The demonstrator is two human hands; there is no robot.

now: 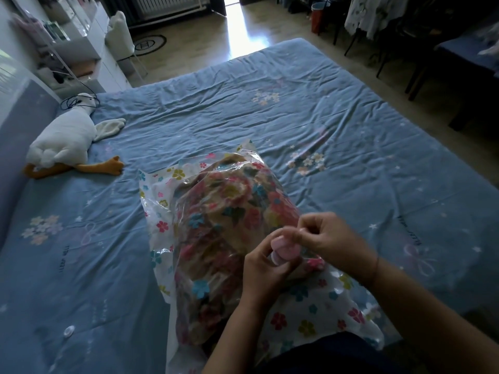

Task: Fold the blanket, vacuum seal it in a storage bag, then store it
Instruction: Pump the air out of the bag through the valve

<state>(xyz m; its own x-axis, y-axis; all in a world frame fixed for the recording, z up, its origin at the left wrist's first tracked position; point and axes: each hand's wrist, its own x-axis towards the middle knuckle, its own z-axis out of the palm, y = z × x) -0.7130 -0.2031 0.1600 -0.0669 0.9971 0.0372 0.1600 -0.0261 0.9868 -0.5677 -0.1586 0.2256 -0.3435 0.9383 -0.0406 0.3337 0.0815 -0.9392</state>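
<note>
A clear storage bag [159, 209] printed with small flowers lies on the blue bed sheet [270, 109], in front of me. Inside it sits the folded floral blanket [224, 220]. A round pink valve [285, 251] stands on the bag's near right part. My left hand [266, 268] curls around the valve from below. My right hand [326, 238] pinches at the valve's top edge with thumb and fingertips. Both hands hide most of the valve.
A white plush goose [67, 139] with orange feet lies at the bed's left side, next to a blue cable [73, 102]. White shelves [81, 47] stand at the far left. Dark chairs and a table [432, 49] stand beyond the bed's right edge.
</note>
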